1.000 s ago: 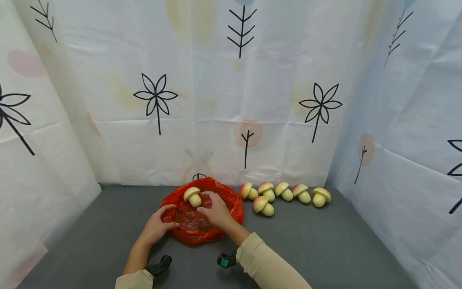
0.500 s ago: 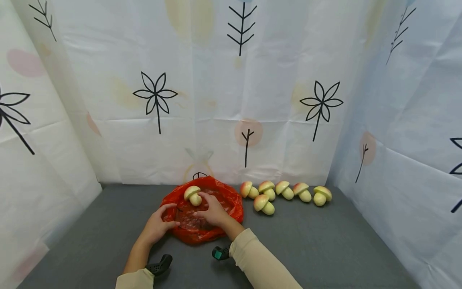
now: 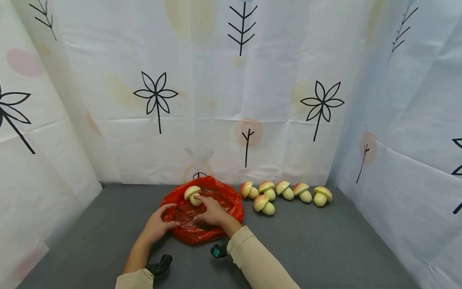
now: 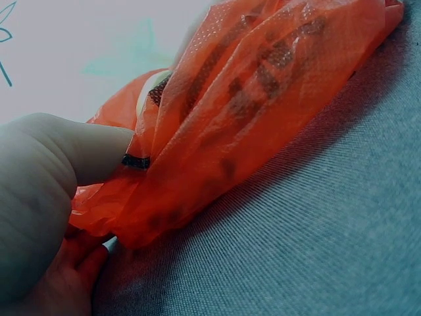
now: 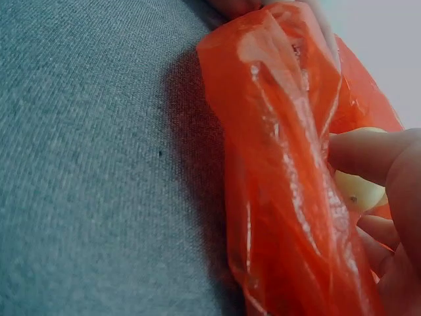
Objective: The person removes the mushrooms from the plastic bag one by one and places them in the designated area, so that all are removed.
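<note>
A red plastic bag (image 3: 193, 237) lies opened out on the dark grey table, its rim spread wide. Inside, near its back left, sits a toy mushroom (image 3: 191, 192) with a pale cap and stem. My left hand (image 3: 156, 228) holds the bag's left rim, the thumb (image 4: 99, 153) over the edge and the other fingers lower down. My right hand (image 3: 213, 213) reaches over the bag's opening, fingers loosely bent and spread, fingertips beside the mushroom's stem. Whether they touch it I cannot tell. In the right wrist view the bag's wall partly hides the pale mushroom (image 5: 360, 189).
Several more toy mushrooms (image 3: 284, 190) lie right of the bag near the back of the table (image 3: 325, 245), one (image 3: 264, 205) a little in front. A white patterned cloth (image 3: 216, 92) hangs behind and along both sides.
My right hand has shifted a little left and its fingertips have moved over to the mushroom's stem. The left hand, the bag and the mushrooms have stayed put.
</note>
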`<state>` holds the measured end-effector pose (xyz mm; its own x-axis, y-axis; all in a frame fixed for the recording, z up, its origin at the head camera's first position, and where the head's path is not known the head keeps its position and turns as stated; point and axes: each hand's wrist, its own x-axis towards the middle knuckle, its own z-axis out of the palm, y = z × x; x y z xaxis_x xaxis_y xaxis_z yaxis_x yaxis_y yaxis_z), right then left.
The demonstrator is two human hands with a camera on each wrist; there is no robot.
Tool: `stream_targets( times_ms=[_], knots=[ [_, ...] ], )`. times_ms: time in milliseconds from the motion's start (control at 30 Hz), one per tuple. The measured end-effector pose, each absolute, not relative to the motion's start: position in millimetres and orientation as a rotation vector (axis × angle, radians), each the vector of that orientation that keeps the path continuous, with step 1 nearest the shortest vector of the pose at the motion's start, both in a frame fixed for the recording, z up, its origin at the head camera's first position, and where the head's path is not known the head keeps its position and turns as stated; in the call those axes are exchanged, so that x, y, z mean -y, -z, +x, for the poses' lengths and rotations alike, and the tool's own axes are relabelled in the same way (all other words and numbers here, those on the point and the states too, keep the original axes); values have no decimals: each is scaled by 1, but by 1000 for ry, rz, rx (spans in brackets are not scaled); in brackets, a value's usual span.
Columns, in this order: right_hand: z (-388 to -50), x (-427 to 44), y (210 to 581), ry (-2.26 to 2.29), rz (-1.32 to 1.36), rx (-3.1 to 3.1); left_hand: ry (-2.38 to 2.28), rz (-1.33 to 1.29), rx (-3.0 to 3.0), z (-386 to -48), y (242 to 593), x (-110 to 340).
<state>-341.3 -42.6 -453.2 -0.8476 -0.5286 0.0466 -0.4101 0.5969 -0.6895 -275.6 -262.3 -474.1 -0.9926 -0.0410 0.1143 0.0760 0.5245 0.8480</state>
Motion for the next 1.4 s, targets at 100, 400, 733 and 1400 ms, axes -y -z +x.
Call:
stream_targets(
  times_ms=[100,400,733,1400],
  knots=[
    [-340,46,452,990,-763,-2699,1474,-32,2643,-275,473,261],
    [-336,54,451,789,-793,-2816,1454,-42,2640,-276,475,262],
    [-335,56,455,746,-786,-2913,1445,-47,2635,-276,472,262],
    [-334,51,442,653,-868,-2805,1439,-44,2641,-276,473,262]
  ],
)
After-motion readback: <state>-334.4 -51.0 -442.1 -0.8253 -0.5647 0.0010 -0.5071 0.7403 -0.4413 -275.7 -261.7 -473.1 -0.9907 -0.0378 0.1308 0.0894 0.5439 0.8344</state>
